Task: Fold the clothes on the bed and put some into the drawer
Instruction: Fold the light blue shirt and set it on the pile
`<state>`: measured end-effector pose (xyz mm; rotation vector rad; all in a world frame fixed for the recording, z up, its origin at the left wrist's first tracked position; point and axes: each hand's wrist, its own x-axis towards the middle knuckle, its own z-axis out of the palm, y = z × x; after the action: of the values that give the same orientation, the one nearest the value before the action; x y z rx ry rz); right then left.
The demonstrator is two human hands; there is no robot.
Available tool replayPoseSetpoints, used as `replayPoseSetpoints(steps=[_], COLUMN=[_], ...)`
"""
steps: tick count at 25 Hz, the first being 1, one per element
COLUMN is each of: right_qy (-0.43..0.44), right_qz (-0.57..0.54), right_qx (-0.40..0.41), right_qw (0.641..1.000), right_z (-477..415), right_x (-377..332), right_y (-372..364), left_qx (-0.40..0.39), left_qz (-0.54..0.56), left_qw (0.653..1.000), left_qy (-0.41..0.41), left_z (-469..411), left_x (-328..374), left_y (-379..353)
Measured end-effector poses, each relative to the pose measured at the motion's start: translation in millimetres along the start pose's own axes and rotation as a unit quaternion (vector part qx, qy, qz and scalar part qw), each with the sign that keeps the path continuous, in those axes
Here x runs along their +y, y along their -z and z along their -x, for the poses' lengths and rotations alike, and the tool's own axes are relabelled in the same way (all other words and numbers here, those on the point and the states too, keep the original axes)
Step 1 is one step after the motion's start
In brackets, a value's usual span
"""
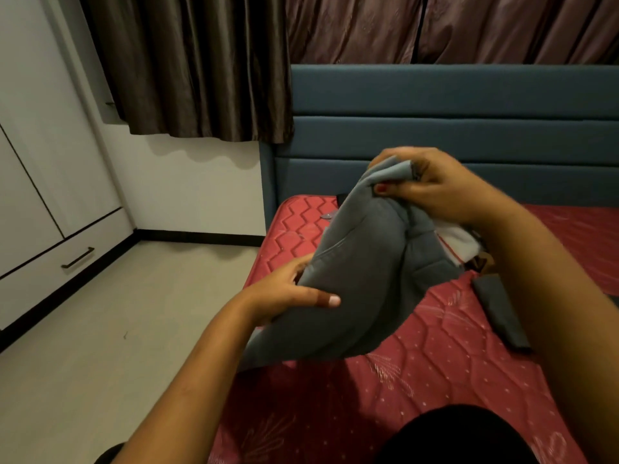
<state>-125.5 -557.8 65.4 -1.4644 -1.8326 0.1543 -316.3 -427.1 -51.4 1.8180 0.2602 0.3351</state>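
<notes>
A grey garment [361, 272] with visible seams and a pocket is held in the air over the red quilted mattress [435, 370]. My left hand [288, 293] grips its lower left edge, thumb on top of the cloth. My right hand [432, 185] pinches its upper end near the blue headboard. Behind the garment lies a small pile with a white piece [459, 242], mostly hidden. A dark folded item [499, 313] lies on the mattress to the right. At the far left, low in the white wardrobe, is a drawer [50, 272], closed, with a dark bar handle [77, 258].
The blue padded headboard [452, 128] stands at the back, brown curtains [201, 68] above and left of it. Pale floor [117, 329] runs between the bed's left edge and the wardrobe. A dark rounded shape [459, 437] is at the bottom edge.
</notes>
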Motion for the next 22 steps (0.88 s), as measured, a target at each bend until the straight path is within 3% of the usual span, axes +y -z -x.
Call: replayPoseSetpoints(steps=[5, 7, 11, 14, 16, 19, 21, 22], right_qy=[0.028, 0.016, -0.018, -0.017, -0.020, -0.075, -0.098, -0.094], right_qz=[-0.037, -0.038, -0.019, -0.034, -0.039, 0.032, 0.144, 0.194], right_qx=[0.058, 0.057, 0.043, 0.042, 0.026, -0.033, -0.022, 0.029], right_qw=[0.997, 0.998, 0.999, 0.998, 0.999, 0.996, 0.984, 0.976], right_z=[4, 6, 13, 16, 15, 8, 0, -5], right_x=[-5, -2, 2, -2, 0, 24, 48, 58], right_y=[17, 16, 2, 0, -3, 3, 24, 38], left_qx=[0.060, 0.043, 0.013, -0.098, -0.100, 0.034, 0.228, 0.343], left_qz=[0.009, 0.020, -0.086, -0.294, -0.386, -0.450, -0.416, -0.369], left_qw=[0.997, 0.999, 0.993, 0.930, 0.879, 0.841, 0.842, 0.840], left_qy=[-0.045, -0.014, 0.077, 0.199, 0.262, 0.298, 0.256, 0.204], left_z=[-4, -9, -22, -27, -31, -51, -76, -91], left_x=[-4, -18, -52, -99, -133, -146, -116, -91], left_y=[-4, -12, -14, -2, 11, 51, 90, 109])
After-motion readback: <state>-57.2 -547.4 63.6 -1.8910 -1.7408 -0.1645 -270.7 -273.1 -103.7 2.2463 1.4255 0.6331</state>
